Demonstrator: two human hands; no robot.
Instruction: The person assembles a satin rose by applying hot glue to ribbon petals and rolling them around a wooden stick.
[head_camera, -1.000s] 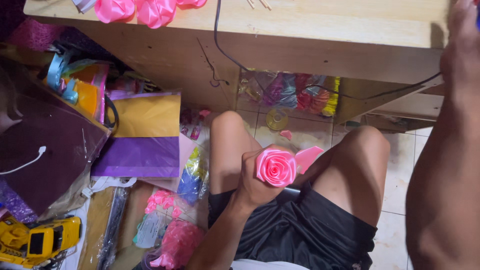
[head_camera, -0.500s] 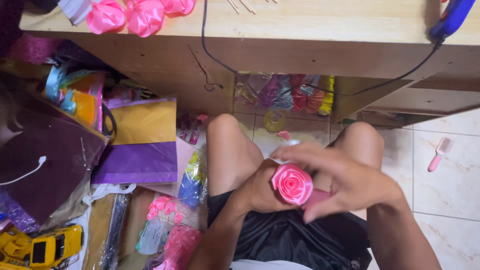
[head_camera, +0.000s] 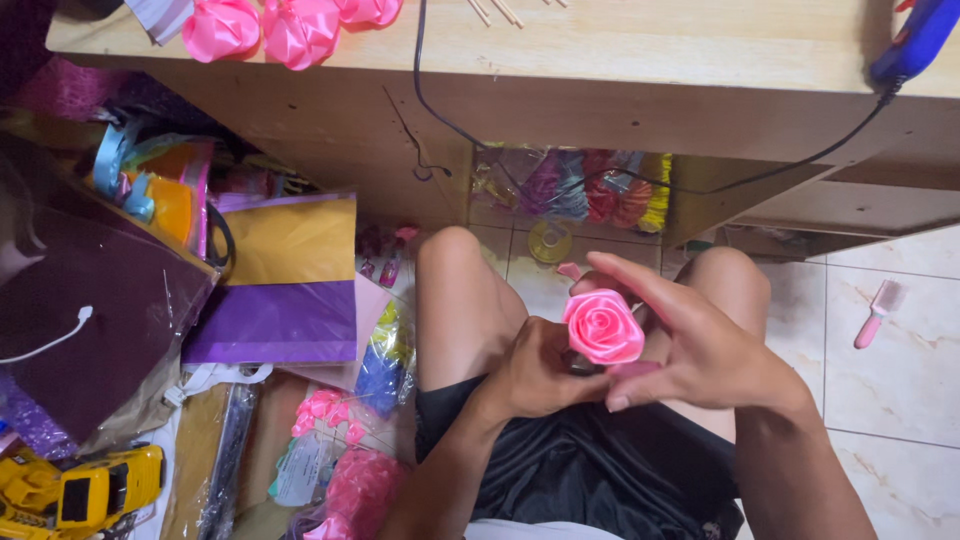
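- The left hand (head_camera: 540, 375) was clamped under the pink ribbon rose (head_camera: 602, 326).
- The right hand (head_camera: 690, 345) cupped it, fingers loosely together.
- Any slack grip could have unwound the petals.

The ribbon rose (head_camera: 602, 325) is bright pink, with a darker pink spiral in its centre. At ten o'clock from it lie paper sheets (head_camera: 285, 285), mustard yellow over violet. The toy truck (head_camera: 80, 488) at eight o'clock is yellow and black. At two o'clock, the glue gun (head_camera: 915, 40) is blue.

wooden table (head_camera: 640, 60), pink ribbon roses (head_camera: 290, 25), blue glue gun (head_camera: 915, 40)
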